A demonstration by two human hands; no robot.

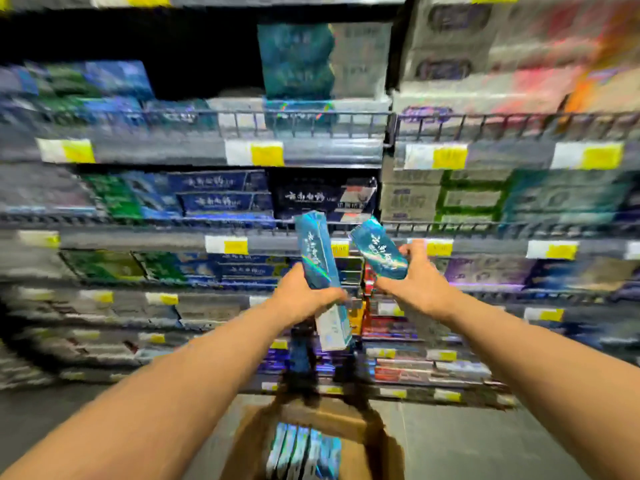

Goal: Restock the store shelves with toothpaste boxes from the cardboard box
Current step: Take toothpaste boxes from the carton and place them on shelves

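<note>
Nearest us, low between our forearms, the cardboard box (349, 427) sits open on the floor. More toothpaste boxes (304, 448) stand on edge inside it, packed side by side so each can be drawn out by its end. Through the blur we count four or five, no surer.

Above it our left hand (304, 299) wraps fingers and thumb round the lower half of one teal box (317, 251), held nearly upright with its far end toward the shelves. Our right hand (414, 282) pinches a second teal box (379, 247) by its near end, thumb on top, the box tilted leftward. The two boxes are close but apart: one per hand, two in all, which we judge is a way to load a pair each trip.

Beyond, the shelves (138, 240) run in wire-fronted tiers with yellow price tags (266, 154). A matching teal stack (298, 60) on an upper tier, with a dark gap at its left, is probably the destination.
</note>
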